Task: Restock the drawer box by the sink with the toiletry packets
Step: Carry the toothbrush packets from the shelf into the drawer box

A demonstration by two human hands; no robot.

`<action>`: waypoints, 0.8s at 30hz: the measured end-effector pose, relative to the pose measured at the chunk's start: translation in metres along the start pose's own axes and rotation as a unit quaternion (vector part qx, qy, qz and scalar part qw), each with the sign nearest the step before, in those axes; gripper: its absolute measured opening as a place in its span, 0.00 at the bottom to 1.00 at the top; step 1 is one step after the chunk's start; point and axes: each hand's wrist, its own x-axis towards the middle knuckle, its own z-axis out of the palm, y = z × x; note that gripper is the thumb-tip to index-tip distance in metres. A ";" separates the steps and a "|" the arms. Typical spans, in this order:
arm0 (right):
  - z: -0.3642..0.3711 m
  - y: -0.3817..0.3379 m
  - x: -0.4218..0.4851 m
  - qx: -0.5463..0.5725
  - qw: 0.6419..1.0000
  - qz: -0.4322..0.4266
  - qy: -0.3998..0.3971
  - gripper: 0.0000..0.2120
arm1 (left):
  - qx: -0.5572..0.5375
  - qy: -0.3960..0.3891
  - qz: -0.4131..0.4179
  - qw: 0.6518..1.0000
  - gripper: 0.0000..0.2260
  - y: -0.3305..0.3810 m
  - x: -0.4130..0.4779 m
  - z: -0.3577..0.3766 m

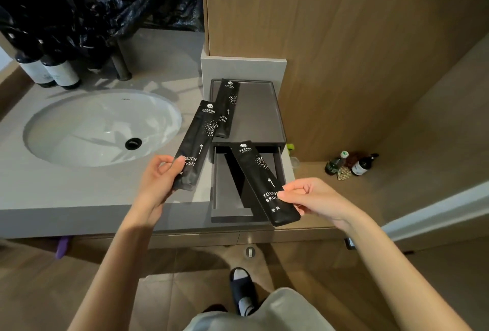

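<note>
Drawer box [267,111] on worktop [66,193], right of sink [100,126]; drawer [225,198] open. Right hand [309,198] pinches toothbrush packet [262,179] over drawer. Left hand [156,179] grips second packet [195,145] left of box. Third packet [228,108] lies on box top.

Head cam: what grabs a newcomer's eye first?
Two black toothbrush packets, one pinched in each hand: the left hand holds one above the counter edge, the right hand angles another into the open drawer. A third packet lies atop the drawer box, right of the white sink.
</note>
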 end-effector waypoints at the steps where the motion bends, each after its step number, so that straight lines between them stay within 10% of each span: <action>1: 0.003 0.000 0.002 -0.002 1.000 0.003 0.000 0.06 | -0.003 0.000 0.001 1.000 0.08 -0.001 -0.001 -0.001; 24: 0.044 -0.012 0.076 -0.011 0.996 0.058 0.074 0.13 | -0.027 0.012 0.012 0.999 0.07 0.007 -0.014 -0.008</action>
